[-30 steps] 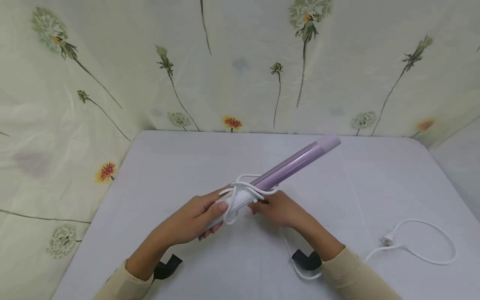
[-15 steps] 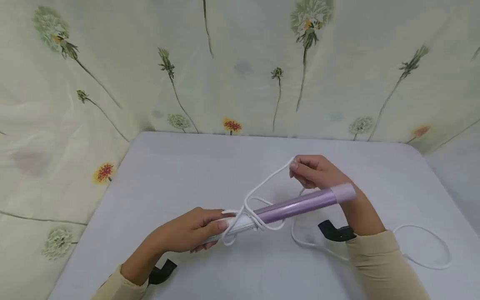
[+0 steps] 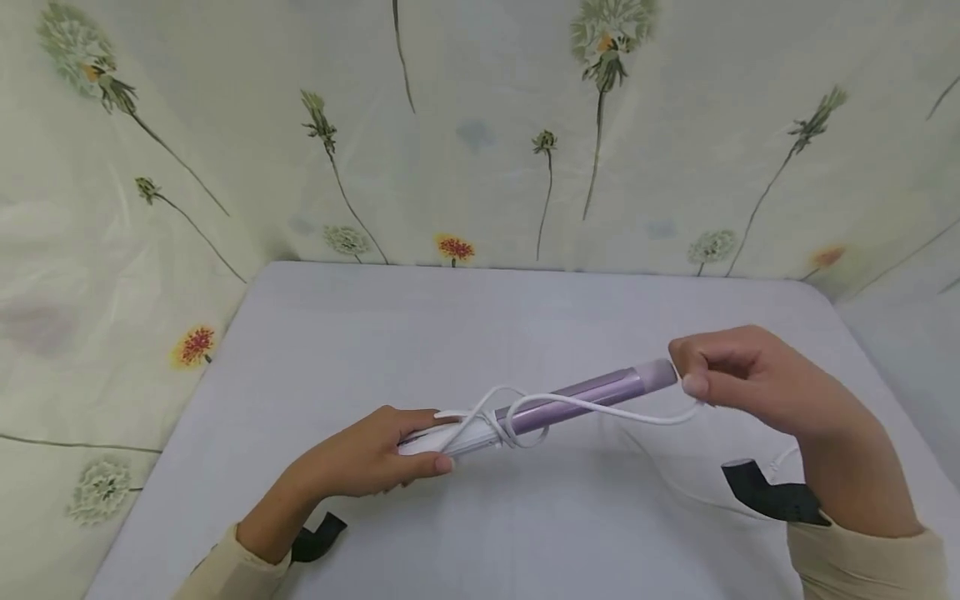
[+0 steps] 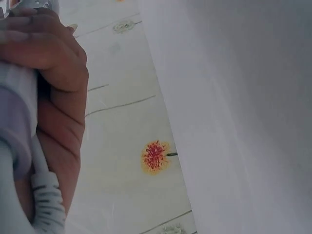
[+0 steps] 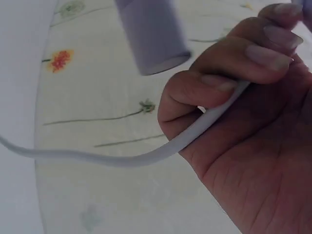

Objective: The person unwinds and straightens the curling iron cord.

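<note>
At the centre of the head view, a lilac-and-white curling iron (image 3: 558,412) is held above the white table (image 3: 525,533), its barrel slanting up toward the right. The left hand (image 3: 367,458), left of the lower centre, grips the white handle, thumb along the near side and fingers wrapped round behind. A white power cord (image 3: 645,418) crosses itself in loose loops about the handle and the base of the barrel, then sags in front of the barrel toward the right of the frame. There the right hand (image 3: 757,383) holds it with curled fingers, beside the barrel's tip (the right wrist view shows the cord passing beneath the fingertips into the palm). At the lower left of the left wrist view, a ribbed strain relief (image 4: 48,204) lies against the left palm. A sheet printed with dandelions (image 3: 450,175) fills the upper frame; beige sleeves (image 3: 862,558) enter at the lower corners.
</note>
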The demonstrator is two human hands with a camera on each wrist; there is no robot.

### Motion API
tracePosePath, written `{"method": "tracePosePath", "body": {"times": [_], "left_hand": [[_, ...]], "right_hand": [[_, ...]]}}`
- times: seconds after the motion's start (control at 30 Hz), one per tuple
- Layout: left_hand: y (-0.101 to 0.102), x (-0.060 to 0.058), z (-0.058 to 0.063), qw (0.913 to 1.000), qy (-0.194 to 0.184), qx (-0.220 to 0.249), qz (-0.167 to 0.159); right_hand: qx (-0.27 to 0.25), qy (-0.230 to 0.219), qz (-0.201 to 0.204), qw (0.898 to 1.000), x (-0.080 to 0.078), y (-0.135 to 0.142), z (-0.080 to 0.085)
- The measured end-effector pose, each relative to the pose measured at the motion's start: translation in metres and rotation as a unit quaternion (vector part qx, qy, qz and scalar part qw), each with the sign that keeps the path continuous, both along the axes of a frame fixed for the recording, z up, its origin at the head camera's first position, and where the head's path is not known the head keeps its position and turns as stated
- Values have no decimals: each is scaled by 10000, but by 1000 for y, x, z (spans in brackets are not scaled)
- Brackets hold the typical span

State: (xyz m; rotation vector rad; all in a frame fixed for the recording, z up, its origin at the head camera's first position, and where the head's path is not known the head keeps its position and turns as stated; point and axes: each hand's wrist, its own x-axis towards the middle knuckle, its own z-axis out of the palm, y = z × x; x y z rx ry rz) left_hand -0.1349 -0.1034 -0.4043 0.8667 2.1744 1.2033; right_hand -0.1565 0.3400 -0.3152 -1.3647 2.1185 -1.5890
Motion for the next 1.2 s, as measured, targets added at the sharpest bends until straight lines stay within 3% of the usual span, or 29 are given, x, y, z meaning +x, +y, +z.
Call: {"method": "tracePosePath", "body": {"times": [0.1,0.2,0.43,0.53,0.67,0.87,1.0,1.2], "left_hand": [[-3,-2,1,9996,18,-104,264],[-6,-3,2,9986,-9,-117,524],[-13,-5,5,9970,-51,128,758],[-13,-5,3,9968,-43,184,776],[-13,-4,4,9965,7,242,798],[-14,-1,5,9965,-104,416,713],[-12,0,5,9977,-147,367,555],[-9,1,4,9992,7,155,369]], "right_hand": [[311,32,238,9992,15,6,2],[745,-143,212,9969,27,9,-4],[1925,-909,-550,9755,37,9,-26],[2354,-962,-906,9629,34,4,-36],[3051,-869,-1496,9365,29,-3,-47],[3995,-584,-2646,8758,16,-10,-65],[3910,-410,-3423,8534,6,-14,-69],[2899,-74,-4378,8510,-6,-18,-55]]}}
